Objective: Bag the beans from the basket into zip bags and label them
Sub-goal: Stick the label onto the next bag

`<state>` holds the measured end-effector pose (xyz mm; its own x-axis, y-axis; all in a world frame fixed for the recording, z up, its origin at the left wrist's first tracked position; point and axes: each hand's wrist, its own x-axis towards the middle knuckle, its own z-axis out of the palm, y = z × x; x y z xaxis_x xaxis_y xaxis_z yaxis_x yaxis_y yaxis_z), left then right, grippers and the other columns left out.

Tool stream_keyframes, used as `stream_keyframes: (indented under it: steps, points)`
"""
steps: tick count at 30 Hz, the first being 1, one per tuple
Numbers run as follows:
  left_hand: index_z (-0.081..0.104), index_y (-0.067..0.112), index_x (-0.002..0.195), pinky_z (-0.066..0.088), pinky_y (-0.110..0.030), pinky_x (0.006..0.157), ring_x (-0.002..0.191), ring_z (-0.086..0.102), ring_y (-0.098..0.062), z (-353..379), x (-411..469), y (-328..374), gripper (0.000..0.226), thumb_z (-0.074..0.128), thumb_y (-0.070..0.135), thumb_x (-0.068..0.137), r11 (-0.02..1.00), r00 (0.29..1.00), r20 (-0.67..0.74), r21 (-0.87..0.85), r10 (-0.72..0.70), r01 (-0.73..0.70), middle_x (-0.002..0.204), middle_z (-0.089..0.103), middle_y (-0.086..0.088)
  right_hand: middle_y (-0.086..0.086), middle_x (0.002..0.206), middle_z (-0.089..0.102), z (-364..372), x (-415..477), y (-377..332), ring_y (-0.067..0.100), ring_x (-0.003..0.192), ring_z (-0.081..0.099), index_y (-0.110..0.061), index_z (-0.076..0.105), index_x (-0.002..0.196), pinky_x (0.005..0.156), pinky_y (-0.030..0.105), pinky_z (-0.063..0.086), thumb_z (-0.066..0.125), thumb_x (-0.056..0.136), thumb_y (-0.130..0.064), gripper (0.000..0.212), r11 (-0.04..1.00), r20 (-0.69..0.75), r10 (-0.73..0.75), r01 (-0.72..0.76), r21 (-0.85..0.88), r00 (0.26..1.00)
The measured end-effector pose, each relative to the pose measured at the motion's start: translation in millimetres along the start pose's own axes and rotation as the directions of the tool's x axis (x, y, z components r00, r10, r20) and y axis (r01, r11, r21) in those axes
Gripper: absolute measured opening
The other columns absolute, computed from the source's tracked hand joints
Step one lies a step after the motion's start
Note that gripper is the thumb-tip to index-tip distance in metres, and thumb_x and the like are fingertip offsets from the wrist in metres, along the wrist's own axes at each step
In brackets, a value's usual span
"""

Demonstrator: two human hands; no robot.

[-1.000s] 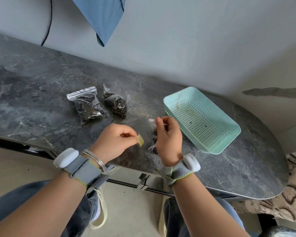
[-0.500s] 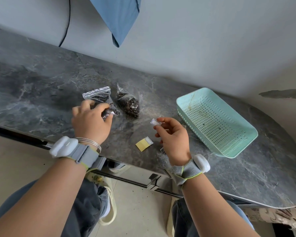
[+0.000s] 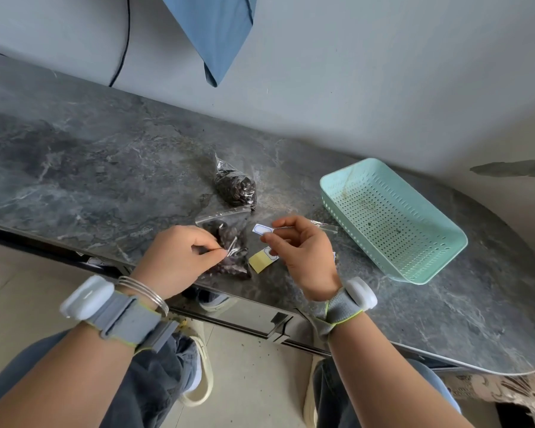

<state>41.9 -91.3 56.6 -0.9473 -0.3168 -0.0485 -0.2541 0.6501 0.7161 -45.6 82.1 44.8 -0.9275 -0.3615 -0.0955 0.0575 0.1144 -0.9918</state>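
My left hand [image 3: 179,257] pinches the plastic of a clear zip bag of dark beans [image 3: 229,257] near the table's front edge. My right hand [image 3: 303,251] holds a small white label with a blue border [image 3: 262,229] between thumb and fingertips, just right of that bag. A yellow label backing sheet [image 3: 261,261] lies on the table between my hands. A second bag of beans [image 3: 237,188] lies further back. The mint green perforated basket [image 3: 426,261] stands to the right and holds only a few crumbs. Part of a third clear bag [image 3: 323,225] shows behind my right hand.
The dark marble table [image 3: 90,168] runs left along a grey wall; its rounded end is at the right. A blue cloth [image 3: 217,29] and a black cable [image 3: 121,57] hang on the wall. My knees and shoes are below the table edge.
My left hand has pulled the left bag of beans forward, next to the yellow backing sheet. My right hand with the label has stayed in about the same spot above the table.
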Motion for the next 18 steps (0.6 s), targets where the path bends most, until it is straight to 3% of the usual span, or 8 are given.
stream_keyframes:
  steps: [3, 6, 9, 12, 18]
  points:
    - [0.071, 0.021, 0.079, 0.048, -0.023, 0.068, 0.071, 0.063, -0.008, -0.9, -2.0, 1.5, 0.007, 0.070, 0.028, 0.079, 0.994, 0.996, -0.036, -0.082, -0.077, 0.074, 0.081, 0.068, 0.013, 0.014, 0.073, 0.067, 7.6, -1.9, 1.4, 0.021, 0.060, 0.058, -0.013, 0.061, 0.079, 0.058, 0.022, 0.049, 0.069, 0.080, 0.000, 0.015, 1.000, 0.079, 0.005, -0.006, 0.021, 0.997]
    - [0.061, 0.018, 0.080, 0.050, -0.032, 0.067, 0.071, 0.063, -0.018, 1.4, 5.6, -4.8, 0.018, 0.067, 0.035, 0.081, 0.989, 0.982, -0.122, -0.058, -0.143, 0.137, 0.083, 0.066, 0.002, 0.005, 0.069, 0.068, 15.7, -4.0, 3.9, 0.018, 0.064, 0.060, -0.018, 0.064, 0.072, 0.061, 0.024, 0.049, 0.069, 0.081, -0.004, 0.017, 1.000, 0.130, 0.004, -0.001, -0.026, 0.991]
    - [0.057, 0.013, 0.078, 0.044, -0.033, 0.068, 0.080, 0.057, -0.028, 10.4, 16.2, -9.7, 0.037, 0.054, 0.049, 0.085, 0.964, 0.968, -0.149, 0.140, -0.203, 0.224, 0.081, 0.062, -0.008, -0.004, 0.065, 0.064, 21.2, -5.5, 4.1, 0.010, 0.057, 0.053, -0.026, 0.066, 0.069, 0.058, 0.023, 0.045, 0.072, 0.080, -0.015, 0.016, 0.985, 0.143, 0.002, 0.023, -0.172, 0.990]
    - [0.058, 0.016, 0.078, 0.040, -0.041, 0.083, 0.102, 0.050, -0.036, 18.5, 24.7, -12.4, 0.051, 0.038, 0.062, 0.087, 0.877, 0.946, -0.157, 0.355, -0.285, 0.323, 0.098, 0.057, -0.013, -0.005, 0.061, 0.060, 26.0, -4.5, 5.4, 0.006, 0.053, 0.049, -0.027, 0.065, 0.071, 0.057, 0.022, 0.042, 0.071, 0.081, -0.025, 0.012, 0.955, 0.116, 0.026, 0.009, -0.298, 0.993]
    - [0.065, 0.021, 0.087, 0.036, -0.042, 0.089, 0.110, 0.044, -0.037, 20.7, 28.6, -10.6, 0.044, 0.040, 0.057, 0.090, 0.857, 0.946, -0.133, 0.400, -0.296, 0.324, 0.110, 0.055, -0.014, -0.003, 0.076, 0.062, 33.9, -2.2, 7.7, 0.013, 0.072, 0.056, -0.023, 0.064, 0.080, 0.070, 0.029, 0.048, 0.064, 0.086, -0.033, 0.012, 0.865, 0.076, 0.053, -0.007, -0.501, 0.996]
